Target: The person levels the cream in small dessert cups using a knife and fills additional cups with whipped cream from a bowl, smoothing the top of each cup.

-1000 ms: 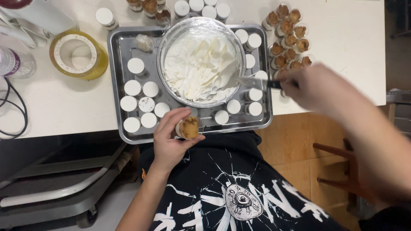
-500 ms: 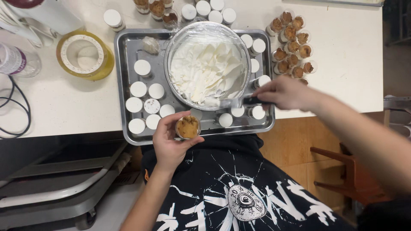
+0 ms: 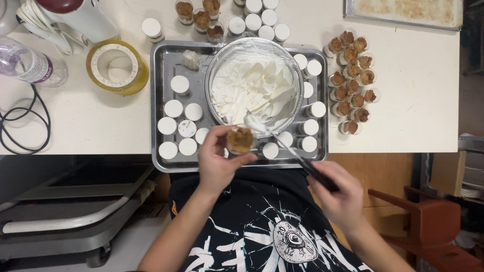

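My left hand [image 3: 218, 162] holds a small clear cup [image 3: 240, 140] with a brown crumb filling, raised over the front edge of a metal tray [image 3: 162, 75]. My right hand [image 3: 339, 196] grips the dark handle of a spoon [image 3: 282, 142] whose bowl carries white cream right beside the cup. Behind them on the tray stands a glass bowl of whipped white cream [image 3: 254, 89]. Several small cups topped with white cream [image 3: 174, 108] stand around the bowl on the tray.
Several crumb-filled cups [image 3: 353, 80] cluster on the white counter right of the tray, more at the back [image 3: 201, 17]. A yellow tape roll [image 3: 117, 65], a plastic bottle [image 3: 27, 63], a black cable [image 3: 25, 126] and a mixer lie left. A baking tray [image 3: 403, 10] sits back right.
My right hand drew back from the bowl toward me, bringing a spoonful of cream to the cup. My left hand lifted the cup slightly toward the bowl.
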